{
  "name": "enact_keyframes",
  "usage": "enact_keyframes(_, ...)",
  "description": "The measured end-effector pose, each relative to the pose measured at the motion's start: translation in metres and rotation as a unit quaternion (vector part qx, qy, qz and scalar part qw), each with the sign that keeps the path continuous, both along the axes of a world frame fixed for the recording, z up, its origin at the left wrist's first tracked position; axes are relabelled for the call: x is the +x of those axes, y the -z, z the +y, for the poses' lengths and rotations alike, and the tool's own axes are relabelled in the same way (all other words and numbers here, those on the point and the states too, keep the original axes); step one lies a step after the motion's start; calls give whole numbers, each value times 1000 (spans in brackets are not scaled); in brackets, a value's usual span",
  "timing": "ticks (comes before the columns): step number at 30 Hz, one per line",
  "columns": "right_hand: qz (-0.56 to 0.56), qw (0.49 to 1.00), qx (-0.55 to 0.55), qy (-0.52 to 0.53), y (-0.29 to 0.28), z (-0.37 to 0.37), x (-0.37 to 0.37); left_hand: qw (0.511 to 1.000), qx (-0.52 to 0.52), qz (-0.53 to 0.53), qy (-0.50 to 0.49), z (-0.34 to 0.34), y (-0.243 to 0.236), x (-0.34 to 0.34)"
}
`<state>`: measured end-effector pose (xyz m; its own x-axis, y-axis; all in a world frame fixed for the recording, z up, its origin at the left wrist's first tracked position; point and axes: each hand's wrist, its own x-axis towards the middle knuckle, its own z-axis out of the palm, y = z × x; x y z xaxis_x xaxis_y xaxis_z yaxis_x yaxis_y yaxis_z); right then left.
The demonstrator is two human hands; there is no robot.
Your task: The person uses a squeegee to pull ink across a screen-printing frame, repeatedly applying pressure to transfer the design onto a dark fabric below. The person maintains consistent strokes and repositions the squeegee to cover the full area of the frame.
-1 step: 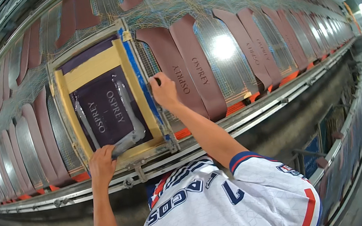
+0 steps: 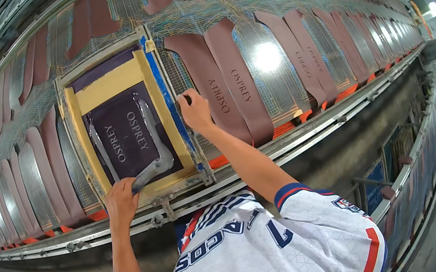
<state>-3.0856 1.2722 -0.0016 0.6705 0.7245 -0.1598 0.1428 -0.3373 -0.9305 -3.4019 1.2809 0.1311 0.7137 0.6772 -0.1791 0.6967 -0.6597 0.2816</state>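
A screen-printing frame (image 2: pixel 77 155) lies on the table in front of me, edged with yellow and blue tape. Its dark purple mesh (image 2: pixel 122 115) shows pale lettering and wet, glossy streaks of grey ink or paste (image 2: pixel 151 121). At its near left corner, my left hand (image 2: pixel 121 202) is closed round the end of a grey-smeared squeegee (image 2: pixel 150 173), which slants across the mesh's near edge. My right hand (image 2: pixel 196 112) is curled at the frame's right side, round a small dark knob or handle (image 2: pixel 187 100) mostly covered by the fingers.
Brown-mauve cut pieces (image 2: pixel 237 80), some with printed lettering, lie in rows along the long shiny table (image 2: pixel 271 89). A metal rail (image 2: pixel 301 143) with clamps runs along the near edge, beside an orange-red strip (image 2: pixel 281 129). Another rack (image 2: pixel 396 186) stands behind at the right.
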Motion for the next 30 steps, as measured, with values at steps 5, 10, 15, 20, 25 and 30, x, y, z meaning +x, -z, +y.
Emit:
enact_keyframes(5, -40, 998, -18, 43, 3, 5, -16, 978, 40, 53, -198, 28, 0, -21)
enact_keyframes(10, -46, 995, -81, 29, 3, 11, -17, 936, 79, 52, -340, 58, 27, -42)
enact_keyframes(15, -14, 995, -91, 24, 0, 12, -23, 924, 58, 96, -365, 45, 47, -28)
enact_keyframes(20, -109, 992, -34, 50, 14, 17, -31, 969, -42, 13, -242, 32, 53, -12)
enact_keyframes(25, -133, 987, -67, 54, 4, 14, -30, 995, 5, -83, 46, 101, 32, -17)
enact_keyframes(30, -210, 953, -200, -83, -7, 24, -10, 992, 30, -57, 111, 182, 43, 9)
